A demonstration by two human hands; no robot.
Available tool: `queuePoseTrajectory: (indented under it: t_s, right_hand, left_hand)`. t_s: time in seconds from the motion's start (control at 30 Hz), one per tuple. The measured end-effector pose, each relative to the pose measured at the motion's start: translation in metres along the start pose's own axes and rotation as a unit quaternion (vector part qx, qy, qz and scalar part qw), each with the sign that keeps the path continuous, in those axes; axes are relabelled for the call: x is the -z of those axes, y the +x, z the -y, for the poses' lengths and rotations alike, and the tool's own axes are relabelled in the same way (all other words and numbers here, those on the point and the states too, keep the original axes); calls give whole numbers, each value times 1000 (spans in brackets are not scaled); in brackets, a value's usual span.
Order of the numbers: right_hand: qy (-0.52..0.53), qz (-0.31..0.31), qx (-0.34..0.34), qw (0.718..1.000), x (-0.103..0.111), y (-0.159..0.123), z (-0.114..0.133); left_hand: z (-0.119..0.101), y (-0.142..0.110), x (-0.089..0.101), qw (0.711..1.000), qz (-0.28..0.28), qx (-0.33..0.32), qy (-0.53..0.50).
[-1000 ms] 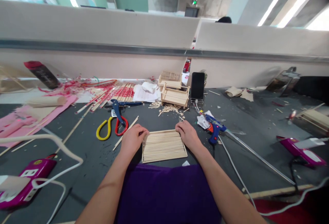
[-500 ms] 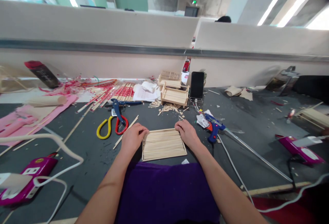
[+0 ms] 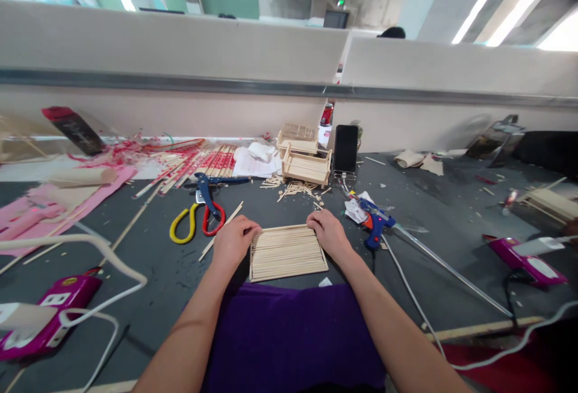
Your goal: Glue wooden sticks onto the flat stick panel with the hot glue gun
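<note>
A flat rectangular panel of thin wooden sticks [image 3: 289, 254], framed by sticks along its edges, lies on the dark table in front of me. My left hand [image 3: 235, 239] pinches its far left corner between thumb and fingers. At the far right corner, my right hand [image 3: 330, 232] is closed on the frame the same way; its fingertips are partly hidden. Beside my left hand are a loose stick [image 3: 221, 230] and cutters with a red and a yellow handle [image 3: 194, 218]. A blue hot glue gun [image 3: 374, 227] rests right of my right hand, a clear glue stick behind it.
Small wooden stick models [image 3: 307, 167] stand at the back, with stick offcuts [image 3: 300, 189] before them. A phone [image 3: 345, 147] stands upright beside them. Wrapped sticks [image 3: 198, 161] lie back left. Purple power strips [image 3: 67, 300] with white cables flank both sides. A purple cloth [image 3: 293, 339] covers the near edge.
</note>
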State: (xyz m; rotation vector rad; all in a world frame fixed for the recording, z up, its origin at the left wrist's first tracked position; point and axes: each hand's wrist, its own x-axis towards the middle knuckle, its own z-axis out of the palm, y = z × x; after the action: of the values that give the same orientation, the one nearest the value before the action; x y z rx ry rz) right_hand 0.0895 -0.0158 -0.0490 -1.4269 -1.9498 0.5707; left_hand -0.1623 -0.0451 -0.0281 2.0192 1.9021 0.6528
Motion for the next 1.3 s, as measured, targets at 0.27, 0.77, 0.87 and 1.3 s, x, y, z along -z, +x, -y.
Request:
queuePoseTrajectory:
  t_s: [0.27, 0.77, 0.87, 1.3]
  right_hand:
    - [31, -37, 10, 999, 5, -8, -1]
    - [10, -40, 10, 999, 3, -6, -1]
    - [13, -41, 11, 999, 3, -6, -2]
    - [13, -37, 8, 999, 6, -6, -4]
  left_hand:
    - [-1, -1, 1, 999, -2, 6, -38]
    - [6, 1, 4, 998, 9, 0, -69]
    - [6, 1, 4, 997, 10, 2, -76]
    - [12, 2, 4, 995, 20, 18, -101]
